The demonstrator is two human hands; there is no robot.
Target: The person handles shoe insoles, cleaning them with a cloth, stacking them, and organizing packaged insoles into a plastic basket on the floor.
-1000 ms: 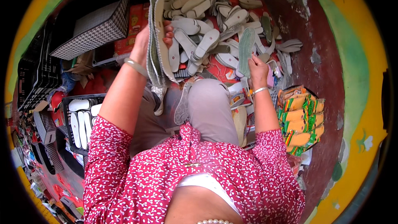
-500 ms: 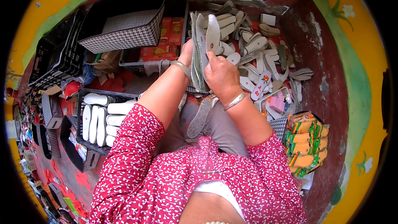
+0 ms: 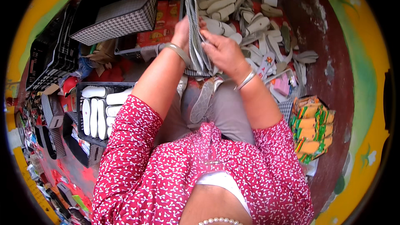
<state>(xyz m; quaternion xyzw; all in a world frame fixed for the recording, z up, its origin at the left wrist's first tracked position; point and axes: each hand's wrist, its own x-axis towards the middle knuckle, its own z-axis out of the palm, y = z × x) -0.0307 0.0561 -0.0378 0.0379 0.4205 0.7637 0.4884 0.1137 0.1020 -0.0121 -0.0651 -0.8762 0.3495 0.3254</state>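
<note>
Upright between my hands stands a stack of thin grey and white shoe insoles, seen mostly edge-on. My left hand is closed round the left side of the stack, and its fingertips show past the far edge. From the other side my right hand grips the stack's right edge, with bent fingers and the thumb against it; some fingers are hidden. Beyond the hands lies a heap of loose pale insoles. One white insole with a red flower rests in the heap's near part.
To the left, a black crate holds white insoles in rows. Above it sits a houndstooth-patterned bin near red boxes. At right are orange-and-green packets and a basket with a pink block. A maroon wall bounds the right.
A white insole that stood apart on the stack's right side now lies in against the stack. My right hand has shifted slightly right, and the view has moved a little.
</note>
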